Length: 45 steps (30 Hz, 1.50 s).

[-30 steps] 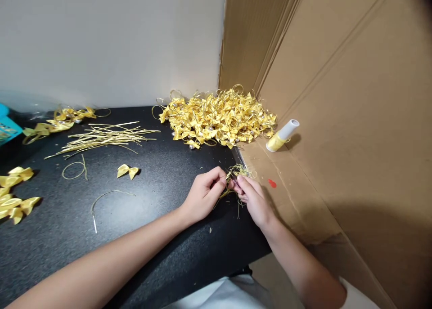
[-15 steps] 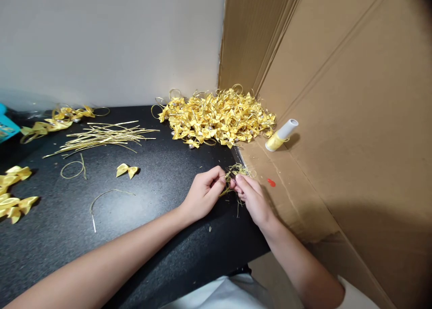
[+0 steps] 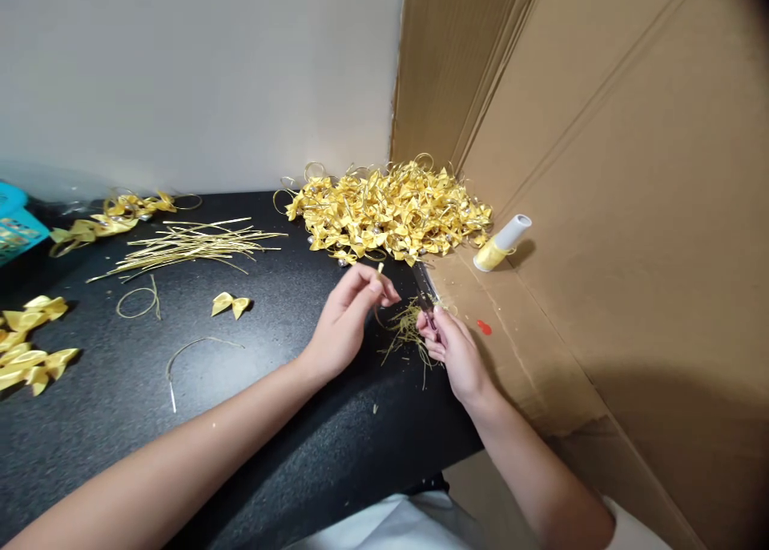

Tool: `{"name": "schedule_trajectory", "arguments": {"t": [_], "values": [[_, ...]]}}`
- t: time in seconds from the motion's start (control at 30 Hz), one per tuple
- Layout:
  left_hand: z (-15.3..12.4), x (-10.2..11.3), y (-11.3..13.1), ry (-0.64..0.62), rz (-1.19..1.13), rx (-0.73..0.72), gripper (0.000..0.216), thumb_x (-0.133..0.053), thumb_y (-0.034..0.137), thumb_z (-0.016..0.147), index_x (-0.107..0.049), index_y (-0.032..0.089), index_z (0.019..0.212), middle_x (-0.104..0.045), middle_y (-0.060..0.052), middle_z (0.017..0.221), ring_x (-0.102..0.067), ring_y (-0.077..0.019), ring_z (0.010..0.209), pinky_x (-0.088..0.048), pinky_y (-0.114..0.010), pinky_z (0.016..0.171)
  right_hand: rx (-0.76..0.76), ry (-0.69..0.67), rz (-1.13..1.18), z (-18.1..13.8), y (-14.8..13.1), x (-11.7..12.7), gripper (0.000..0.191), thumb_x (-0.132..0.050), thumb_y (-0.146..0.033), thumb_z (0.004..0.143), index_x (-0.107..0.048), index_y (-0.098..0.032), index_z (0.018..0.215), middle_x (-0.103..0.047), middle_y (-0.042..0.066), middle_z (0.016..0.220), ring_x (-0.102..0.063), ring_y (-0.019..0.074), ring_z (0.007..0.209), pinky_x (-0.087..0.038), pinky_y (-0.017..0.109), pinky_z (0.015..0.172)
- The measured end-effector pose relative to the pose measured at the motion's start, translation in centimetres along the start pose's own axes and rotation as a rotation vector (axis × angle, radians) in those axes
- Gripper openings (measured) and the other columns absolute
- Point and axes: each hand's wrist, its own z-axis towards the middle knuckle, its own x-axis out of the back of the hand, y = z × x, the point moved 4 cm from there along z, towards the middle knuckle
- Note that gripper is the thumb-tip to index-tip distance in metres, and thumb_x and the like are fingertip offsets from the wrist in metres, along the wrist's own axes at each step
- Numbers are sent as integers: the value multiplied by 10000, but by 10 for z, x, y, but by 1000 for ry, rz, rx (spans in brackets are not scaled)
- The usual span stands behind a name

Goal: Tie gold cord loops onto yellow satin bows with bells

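Note:
My left hand [image 3: 352, 314] is raised over the black table, thumb and fingers pinched on a gold cord [image 3: 380, 269]. A short end sticks up above the thumb, and a thin strand hangs below the fingers. To its right, my right hand [image 3: 453, 346] is closed around a small dark tool [image 3: 430, 319], mostly hidden by the fingers; it looks like thread snips. Between and behind the hands lies a tangle of gold thread scraps [image 3: 408, 326]. A single yellow bow [image 3: 231, 304] lies left of my left hand.
Behind the hands is a large heap of yellow bows [image 3: 384, 210] with cord loops. Straight gold cords [image 3: 198, 246], a needle [image 3: 173, 398] with thread and more bows [image 3: 39, 366] lie left. A white tube [image 3: 510, 234] stands on the cardboard [image 3: 541, 318] at right. A blue basket [image 3: 18, 222] sits far left.
My left hand has lifted and drawn left, away from my right hand, with the gold cord end now showing. My right hand stays near the scraps. The view has shifted slightly.

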Motion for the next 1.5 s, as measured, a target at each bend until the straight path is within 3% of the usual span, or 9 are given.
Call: {"name": "schedule_trajectory", "arguments": {"t": [0.13, 0.27, 0.47, 0.7, 0.9, 1.07, 1.23, 1.37, 1.5], "values": [[8, 4, 13, 31, -176, -75, 165, -549, 357, 918, -485, 228, 839, -566, 15, 766, -551, -136, 766, -474, -294, 795, 16, -23, 14, -3, -2, -2, 565, -512, -752, 751, -510, -189, 709, -459, -34, 533, -331, 68, 431, -190, 223, 410], [1, -4, 11, -63, -179, -115, 153, -531, 346, 944, -496, 223, 860, -566, 18, 755, -542, -124, 746, -456, -283, 788, -12, -131, -13, -6, -4, -8, 535, -602, -709, 735, -455, -195, 713, -631, 11, 594, -392, 58, 365, -196, 221, 392], [-14, -17, -1, -225, -167, 38, 229, -516, 408, 944, -465, 207, 848, -478, 36, 665, -467, -116, 645, -417, -280, 692, -63, -49, 160, 1, -3, -7, 491, -780, -535, 625, -451, -198, 761, -605, -33, 624, -514, 72, 435, -210, 187, 396], [-15, -22, 4, -305, -33, 202, 308, -553, 450, 907, -471, 182, 778, -396, 40, 649, -363, -102, 606, -320, -243, 587, 10, 60, 215, 9, 1, -1, 519, -804, -414, 617, -337, -221, 733, -577, -79, 568, -461, 47, 368, -243, 162, 369], [-15, -17, -3, -219, 62, 222, 307, -536, 420, 919, -462, 177, 747, -411, 35, 689, -346, -110, 656, -320, -242, 637, 83, 67, 189, 8, -2, -1, 487, -768, -427, 654, -334, -220, 730, -625, -54, 636, -449, 39, 355, -256, 157, 362], [-11, -14, -3, -43, -302, 186, 373, -537, 415, 911, -359, 191, 672, -286, 51, 650, -250, -105, 592, -269, -233, 560, 124, 58, 109, 2, -7, -2, 475, -779, -410, 654, -353, -213, 726, -671, -12, 746, -461, 33, 433, -351, 174, 439], [-8, -9, 8, 69, -419, 97, 366, -549, 354, 902, -331, 188, 659, -267, 52, 647, -248, -97, 579, -263, -225, 547, 56, -123, -85, -1, -1, -11, 489, -820, -315, 566, -360, -215, 697, -688, 1, 718, -441, 52, 471, -357, 199, 473], [-10, -5, 6, 8, -254, 59, 312, -501, 351, 927, -362, 192, 697, -306, 50, 667, -283, -102, 600, -291, -230, 578, 130, -70, -159, -1, -2, -7, 423, -760, -321, 633, -351, -218, 671, -699, 26, 725, -478, 81, 517, -377, 224, 513], [-13, -7, 0, -204, 286, 37, 92, -600, 218, 832, -514, 187, 824, -434, 35, 730, -379, -115, 668, -329, -243, 628, 286, 68, -308, -4, -8, -1, 312, -712, -326, 696, -425, -209, 658, -661, 21, 709, -445, 83, 516, -384, 233, 519]]}}
